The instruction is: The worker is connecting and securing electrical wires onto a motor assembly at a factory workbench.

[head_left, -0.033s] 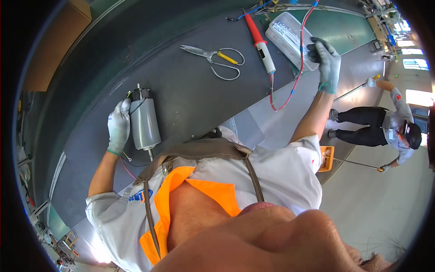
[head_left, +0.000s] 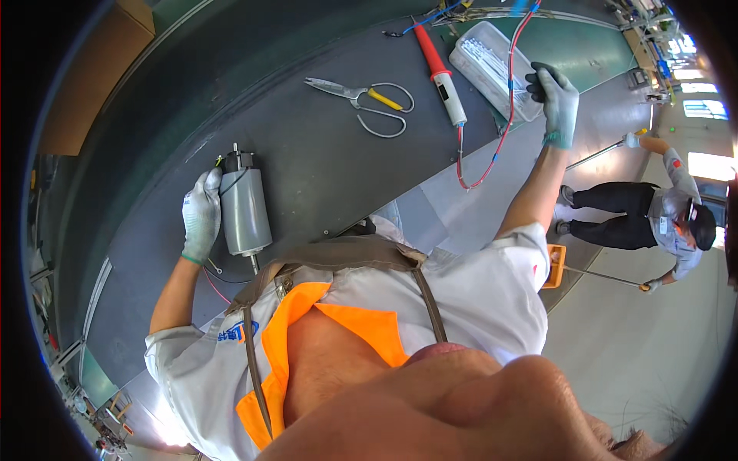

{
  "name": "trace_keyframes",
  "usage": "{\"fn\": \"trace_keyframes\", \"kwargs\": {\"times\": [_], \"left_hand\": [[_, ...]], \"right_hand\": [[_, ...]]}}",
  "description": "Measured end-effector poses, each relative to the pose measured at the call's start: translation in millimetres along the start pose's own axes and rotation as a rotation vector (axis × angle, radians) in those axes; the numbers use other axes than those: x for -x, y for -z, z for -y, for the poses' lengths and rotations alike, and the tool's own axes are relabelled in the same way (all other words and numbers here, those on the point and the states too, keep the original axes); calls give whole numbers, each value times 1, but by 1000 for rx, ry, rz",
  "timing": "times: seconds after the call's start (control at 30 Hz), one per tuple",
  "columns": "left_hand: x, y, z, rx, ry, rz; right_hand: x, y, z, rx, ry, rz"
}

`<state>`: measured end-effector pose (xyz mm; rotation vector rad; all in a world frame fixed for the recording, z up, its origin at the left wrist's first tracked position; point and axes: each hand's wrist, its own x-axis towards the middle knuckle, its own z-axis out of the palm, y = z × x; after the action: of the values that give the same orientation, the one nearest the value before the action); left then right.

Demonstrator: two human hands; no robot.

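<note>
A grey metal cylinder with a black end cap [head_left: 247,209] lay on the dark grey tabletop [head_left: 307,180], toward nine o'clock of the view, its capped end at twelve and a thin shaft at six. Against its ten o'clock side stood the left hand [head_left: 201,217] in a white glove with a green cuff, fingers bent close to the cap; whether they gripped it firmly could not be told.

The right hand [head_left: 560,107], in a white glove with dark fingertips, was at two o'clock, fingers curled inward; whether they pinched anything could not be told. Just beside it sat a clear plastic box of slender white strips [head_left: 526,113]. Toward twelve o'clock lay metal shears with a yellow-sleeved handle [head_left: 360,98] and a red-and-white wand-shaped tool [head_left: 447,94].
</note>
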<state>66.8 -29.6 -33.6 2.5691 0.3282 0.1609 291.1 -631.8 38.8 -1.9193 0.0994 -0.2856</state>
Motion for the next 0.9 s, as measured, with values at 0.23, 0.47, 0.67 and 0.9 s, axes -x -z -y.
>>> {"fn": "trace_keyframes", "kwargs": {"times": [0.23,0.47,0.67,0.9], "left_hand": [[19,4,-8,-158,-117,-63],[16,0,-18,-160,-165,-7],[16,3,-31,-162,-129,86],[8,10,-20,161,-183,189]], "right_hand": [[-108,-66,-65,662,404,535],[-110,-84,-93,876,286,438],[-98,-54,-37,-99,81,-105],[-51,-19,43,-489,264,-178]]}}
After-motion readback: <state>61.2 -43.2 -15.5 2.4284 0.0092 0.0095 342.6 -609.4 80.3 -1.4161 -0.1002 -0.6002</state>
